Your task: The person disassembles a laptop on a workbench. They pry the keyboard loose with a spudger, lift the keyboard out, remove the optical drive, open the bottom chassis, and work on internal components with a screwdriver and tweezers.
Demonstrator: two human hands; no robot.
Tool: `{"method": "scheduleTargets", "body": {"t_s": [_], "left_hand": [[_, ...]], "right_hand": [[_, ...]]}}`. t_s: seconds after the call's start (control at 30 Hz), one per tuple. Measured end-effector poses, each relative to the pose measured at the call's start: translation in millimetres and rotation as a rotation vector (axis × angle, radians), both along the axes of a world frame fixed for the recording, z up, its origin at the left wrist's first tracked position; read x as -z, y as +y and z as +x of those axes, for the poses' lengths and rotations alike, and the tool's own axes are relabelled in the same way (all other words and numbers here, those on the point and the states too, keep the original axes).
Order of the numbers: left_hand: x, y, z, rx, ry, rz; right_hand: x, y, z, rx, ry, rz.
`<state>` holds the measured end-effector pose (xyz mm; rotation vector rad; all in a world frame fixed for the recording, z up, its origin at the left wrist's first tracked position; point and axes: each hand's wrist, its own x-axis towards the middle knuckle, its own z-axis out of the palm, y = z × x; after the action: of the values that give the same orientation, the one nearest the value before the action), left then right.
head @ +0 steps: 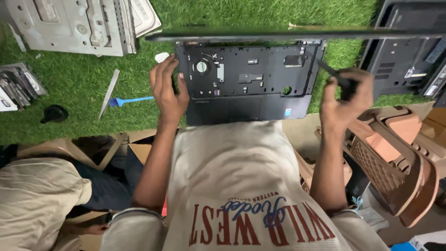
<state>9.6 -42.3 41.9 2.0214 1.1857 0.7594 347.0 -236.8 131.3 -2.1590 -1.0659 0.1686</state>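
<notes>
On the green turf-covered table, an opened laptop base (246, 76) lies with its fan and board bared. Left hand (168, 88) rests spread on its left edge, steadying; right hand (346, 95) is closed around a dark tool (335, 74), probably a screwdriver, tip near the right corner. Disassembly looks midway. Blue pry tool (132, 100), metal chassis (74, 25) and another laptop (409, 51) crowd round.

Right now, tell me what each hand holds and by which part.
Right hand grips a dark screwdriver by its handle. Left hand holds nothing; its fingers rest on the opened laptop base, left edge.
</notes>
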Motion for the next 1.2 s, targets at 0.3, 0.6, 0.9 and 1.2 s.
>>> {"method": "scheduleTargets", "body": {"t_s": [0.3,0.6,0.9,1.2], "left_hand": [[-4,5,5,0.020,0.063,0.095],[-43,-31,50,0.813,0.302,0.071],[-40,-38,54,0.883,0.353,0.240],[-43,-38,58,0.881,0.321,0.137]], "right_hand": [[90,-74,15,0.072,-0.241,-0.024],[57,-45,-14,-0.008,-0.088,-0.140],[7,29,-65,-0.775,-0.122,-0.405],[16,39,-72,-0.859,-0.299,-0.593]]}}
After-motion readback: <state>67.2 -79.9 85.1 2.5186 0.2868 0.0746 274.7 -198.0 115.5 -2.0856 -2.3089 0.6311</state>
